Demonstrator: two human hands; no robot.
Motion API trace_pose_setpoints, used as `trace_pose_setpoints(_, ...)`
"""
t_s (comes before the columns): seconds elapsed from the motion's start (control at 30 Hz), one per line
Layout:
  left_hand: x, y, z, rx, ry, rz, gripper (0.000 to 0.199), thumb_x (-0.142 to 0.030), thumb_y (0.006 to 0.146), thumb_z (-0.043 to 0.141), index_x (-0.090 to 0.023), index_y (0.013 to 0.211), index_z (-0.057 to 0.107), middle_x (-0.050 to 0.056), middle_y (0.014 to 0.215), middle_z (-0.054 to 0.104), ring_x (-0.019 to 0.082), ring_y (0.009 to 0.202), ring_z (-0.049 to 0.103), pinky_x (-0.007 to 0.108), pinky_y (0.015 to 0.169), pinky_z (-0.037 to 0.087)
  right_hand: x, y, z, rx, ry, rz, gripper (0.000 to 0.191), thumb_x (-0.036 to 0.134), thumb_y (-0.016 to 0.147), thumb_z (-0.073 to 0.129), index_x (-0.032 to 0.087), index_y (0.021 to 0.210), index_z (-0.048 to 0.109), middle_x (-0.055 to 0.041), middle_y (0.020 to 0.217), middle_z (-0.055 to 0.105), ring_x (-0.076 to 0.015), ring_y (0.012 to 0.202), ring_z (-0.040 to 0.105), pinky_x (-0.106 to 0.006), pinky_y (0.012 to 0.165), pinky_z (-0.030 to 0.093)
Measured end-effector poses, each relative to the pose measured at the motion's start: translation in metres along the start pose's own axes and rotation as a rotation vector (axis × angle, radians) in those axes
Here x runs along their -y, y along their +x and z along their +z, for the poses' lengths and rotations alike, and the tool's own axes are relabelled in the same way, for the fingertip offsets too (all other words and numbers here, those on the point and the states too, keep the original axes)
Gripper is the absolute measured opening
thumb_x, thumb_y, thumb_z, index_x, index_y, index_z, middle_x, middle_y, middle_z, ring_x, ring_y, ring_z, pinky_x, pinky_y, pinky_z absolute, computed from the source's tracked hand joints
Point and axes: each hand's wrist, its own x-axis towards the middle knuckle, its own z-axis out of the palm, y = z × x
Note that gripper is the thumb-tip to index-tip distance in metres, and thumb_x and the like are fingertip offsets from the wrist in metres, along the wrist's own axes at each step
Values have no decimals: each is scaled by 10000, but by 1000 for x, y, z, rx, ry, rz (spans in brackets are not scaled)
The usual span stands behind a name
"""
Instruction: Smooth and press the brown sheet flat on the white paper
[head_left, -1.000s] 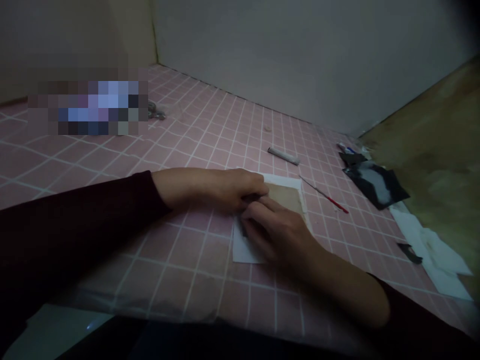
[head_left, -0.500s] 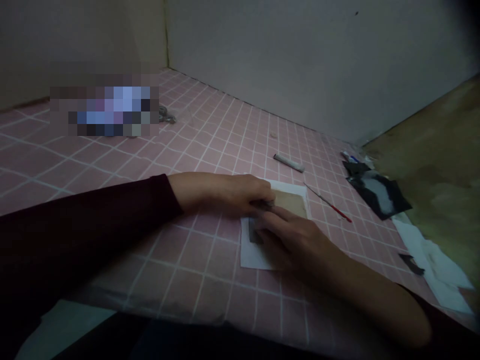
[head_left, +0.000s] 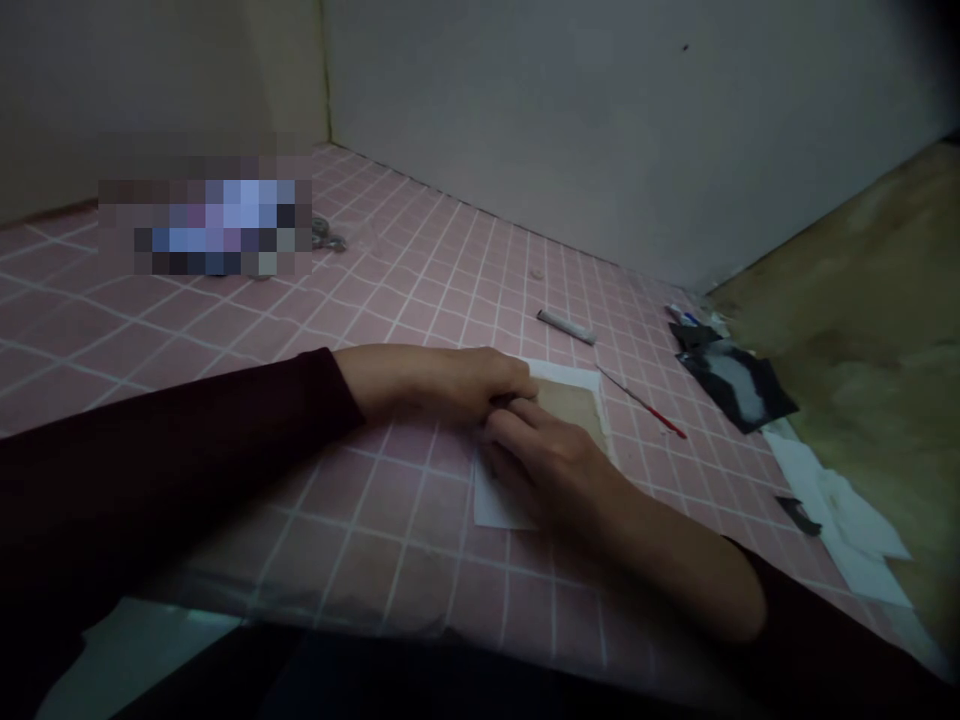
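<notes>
My left hand (head_left: 484, 385) reaches in from the left with its fingers curled over the edge of a beige sheet (head_left: 574, 402), which lies on white paper (head_left: 499, 508). Touching its fingertips, my right hand (head_left: 559, 455) bends its fingers down over the same sheet. Both hands are closed, and whatever sits between the fingers is hidden behind them. Beyond the paper lies a narrow grey bar (head_left: 566, 327). To the right is a thin tool with a red handle (head_left: 667, 424), its slim shaft pointing up and left.
A pink cloth with white grid lines (head_left: 405, 500) covers the surface. On the right are a black piece with a grey patch (head_left: 739, 385), white papers (head_left: 847, 510) and a small dark scrap (head_left: 799, 515). A blurred-out object (head_left: 225, 225) and metal scissors-like handles (head_left: 328, 235) lie far left.
My right hand has moved left and slightly up, now covering the dark grey piece that showed beneath its fingers. My left hand stays nearly in place. The view has shifted slightly.
</notes>
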Motion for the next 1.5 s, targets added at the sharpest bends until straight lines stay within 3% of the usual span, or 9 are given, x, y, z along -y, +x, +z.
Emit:
trace_pose_setpoints(0.2, 2, 1, 1, -9, 21, 80, 40, -166, 760, 520, -172, 767, 558, -17, 762, 573, 84, 660, 487, 215, 598, 356, -2, -10, -7, 45, -3, 67, 155, 124, 888, 385, 166, 811, 513, -56, 830, 537, -115, 612, 468, -259, 577, 413)
trace_pose_setpoints(0.37, 6, 2, 2, -11, 21, 27, 88, -122, 720, 504, -165, 771, 561, -9, 802, 601, 92, 677, 498, 217, 598, 358, -2, -2, 5, -31, -94, -8, 158, 93, 868, 408, 159, 785, 525, -54, 799, 511, -134, 657, 461, -276, 627, 429)
trace_pose_setpoints(0.53, 6, 2, 1, -17, 26, 111, 64, -153, 745, 518, -173, 769, 574, -17, 753, 573, 88, 658, 493, 215, 606, 365, -2, -11, -1, 36, -48, 48, 134, 111, 880, 410, 168, 809, 508, -44, 814, 518, -114, 625, 459, -255, 587, 405)
trace_pose_setpoints(0.73, 1, 3, 0, -31, 23, 3, 129, -155, 791, 468, -159, 769, 594, -3, 785, 623, 95, 686, 520, 220, 627, 376, -2, -6, 2, -51, -79, 62, 161, 122, 876, 394, 170, 769, 505, -53, 805, 520, -127, 650, 472, -270, 609, 414)
trace_pose_setpoints(0.93, 2, 4, 0, -35, 60, 52, 170, -150, 819, 459, -173, 822, 628, 6, 842, 626, 91, 720, 524, 213, 677, 389, -4, -14, -6, 32, 35, 76, 129, 116, 880, 411, 177, 801, 492, -28, 802, 507, -102, 620, 460, -237, 587, 395)
trace_pose_setpoints(1.17, 2, 3, 1, -45, 65, 27, 141, -154, 799, 458, -158, 760, 593, -1, 768, 616, 93, 665, 508, 219, 620, 368, -4, -3, 1, -32, -15, 36, 135, 112, 863, 413, 170, 760, 478, -45, 793, 507, -124, 649, 454, -265, 614, 399)
trace_pose_setpoints(1.33, 2, 4, 1, -46, 66, 45, 167, -158, 830, 454, -176, 798, 618, -5, 799, 615, 85, 697, 515, 204, 662, 383, -4, -13, -6, 50, 18, 85, 131, 112, 881, 410, 174, 780, 467, -36, 817, 513, -104, 619, 449, -244, 590, 389)
trace_pose_setpoints(1.5, 4, 5, 2, -28, 68, 2, 145, -163, 814, 467, -161, 781, 609, -12, 788, 617, 80, 675, 515, 193, 611, 366, 1, -2, 0, -36, -41, -21, 133, 92, 856, 423, 161, 764, 491, -53, 793, 523, -132, 666, 469, -261, 620, 408)
